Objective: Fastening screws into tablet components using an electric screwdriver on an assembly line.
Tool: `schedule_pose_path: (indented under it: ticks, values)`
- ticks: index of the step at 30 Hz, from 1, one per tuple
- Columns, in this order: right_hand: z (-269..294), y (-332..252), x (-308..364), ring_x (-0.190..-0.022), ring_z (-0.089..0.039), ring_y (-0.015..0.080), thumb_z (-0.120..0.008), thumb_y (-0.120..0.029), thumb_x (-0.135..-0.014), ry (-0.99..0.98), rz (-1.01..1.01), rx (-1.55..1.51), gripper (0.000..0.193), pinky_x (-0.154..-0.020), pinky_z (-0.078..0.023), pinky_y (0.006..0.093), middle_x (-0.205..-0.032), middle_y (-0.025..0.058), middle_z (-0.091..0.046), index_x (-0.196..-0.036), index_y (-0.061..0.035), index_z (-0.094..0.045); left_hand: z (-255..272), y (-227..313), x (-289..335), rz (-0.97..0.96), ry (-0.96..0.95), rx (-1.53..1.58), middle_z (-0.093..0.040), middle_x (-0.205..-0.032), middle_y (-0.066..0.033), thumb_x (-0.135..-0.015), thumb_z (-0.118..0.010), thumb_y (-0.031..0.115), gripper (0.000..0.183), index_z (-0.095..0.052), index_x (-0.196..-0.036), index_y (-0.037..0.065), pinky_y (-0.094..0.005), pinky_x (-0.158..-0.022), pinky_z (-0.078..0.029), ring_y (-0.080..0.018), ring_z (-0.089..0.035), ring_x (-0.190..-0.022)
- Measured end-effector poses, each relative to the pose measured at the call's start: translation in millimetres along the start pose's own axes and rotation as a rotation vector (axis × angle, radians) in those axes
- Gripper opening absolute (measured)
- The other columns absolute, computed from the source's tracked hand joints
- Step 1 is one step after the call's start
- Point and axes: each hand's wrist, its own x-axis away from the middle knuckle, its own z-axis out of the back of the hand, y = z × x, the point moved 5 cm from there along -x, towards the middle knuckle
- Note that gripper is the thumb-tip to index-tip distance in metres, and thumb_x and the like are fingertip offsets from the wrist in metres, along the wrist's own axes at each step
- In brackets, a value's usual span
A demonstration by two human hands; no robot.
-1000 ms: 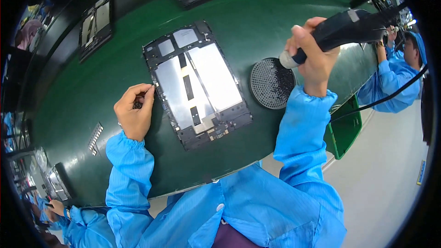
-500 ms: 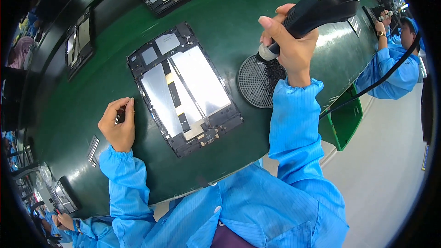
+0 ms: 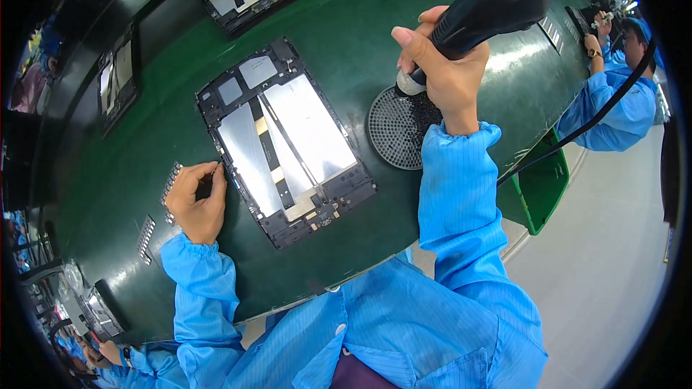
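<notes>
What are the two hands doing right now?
Left hand: closed, fingertips pinched beside the tablet; what it pinches cannot be told.
Right hand: closed around the screwdriver.

A black electric screwdriver (image 3: 490, 11) sits gripped in the right hand (image 3: 443, 72), tilted, its silver tip down on a round black perforated screw tray (image 3: 389, 130) just below that hand. The left hand (image 3: 198, 202) pinches something too small to tell beside the opened tablet chassis (image 3: 288, 140), which lies flat between both hands.
</notes>
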Motion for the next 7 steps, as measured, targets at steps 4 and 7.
schedule_pose_path:
  ticks: [4, 7]
  values:
    - [-11, -7, 1, -0.047, -0.055, 0.0098, -0.075, -0.002, -0.069, 0.006, -0.015, -0.020, 0.025, -0.045, -0.043, 0.0210, -0.059, 0.0032, -0.057, -0.088, -0.0005, -0.057, 1, -1, 6, -0.024, 0.032, 0.021, -0.062, -0.071, -0.0109, -0.066, -0.068, -0.004, 0.012, -0.063, -0.077, -0.001, -0.0269, -0.058, -0.047, -0.0196, -0.060, -0.061]
    - [-34, -6, 2, -0.048, -0.055, 0.0097, -0.072, -0.003, -0.072, 0.003, -0.036, -0.081, 0.026, -0.045, -0.043, 0.0212, -0.059, 0.0027, -0.057, -0.093, -0.0014, -0.057, 17, -9, 12, 0.026, 0.042, -0.012, -0.062, -0.071, -0.0118, -0.063, -0.068, -0.002, 0.014, -0.062, -0.076, 0.000, -0.0283, -0.060, -0.048, -0.0220, -0.060, -0.063]
